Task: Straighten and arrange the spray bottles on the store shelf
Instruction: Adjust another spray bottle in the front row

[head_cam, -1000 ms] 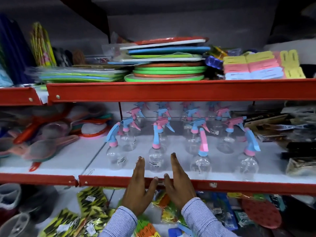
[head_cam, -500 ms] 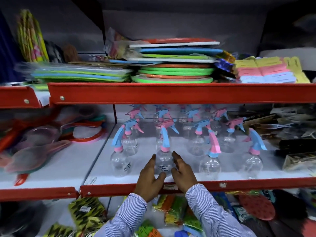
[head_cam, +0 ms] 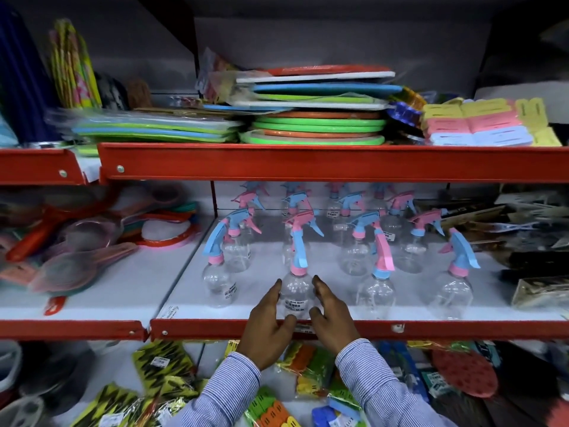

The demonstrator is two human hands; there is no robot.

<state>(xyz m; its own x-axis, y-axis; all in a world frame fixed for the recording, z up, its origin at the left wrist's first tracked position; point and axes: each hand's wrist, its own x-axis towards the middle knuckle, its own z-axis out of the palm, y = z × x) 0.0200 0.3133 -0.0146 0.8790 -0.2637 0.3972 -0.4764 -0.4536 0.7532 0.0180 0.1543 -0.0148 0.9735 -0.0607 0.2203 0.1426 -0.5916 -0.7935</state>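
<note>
Several clear spray bottles with pink and blue trigger heads stand in rows on the white middle shelf point(head_cam: 338, 303). At the front edge, my left hand point(head_cam: 268, 325) and my right hand point(head_cam: 331, 315) cup the round body of one front-row spray bottle point(head_cam: 296, 292) from both sides. Its blue trigger head points away and slightly right. Other front-row bottles stand to its left point(head_cam: 219, 285), to its right point(head_cam: 379, 295) and at far right point(head_cam: 455, 291). The back rows are partly hidden under the red upper shelf rail point(head_cam: 308, 163).
Plastic strainers and rackets point(head_cam: 77, 241) lie on the shelf section to the left. Dark packaged goods point(head_cam: 529, 241) crowd the right end. Stacked coloured mats and plates point(head_cam: 314, 118) fill the shelf above. Packets point(head_cam: 160, 368) lie on the shelf below my wrists.
Both hands moved from the red shelf edge up onto the front middle bottle and closed around its body. The camera view moved closer to the shelf.
</note>
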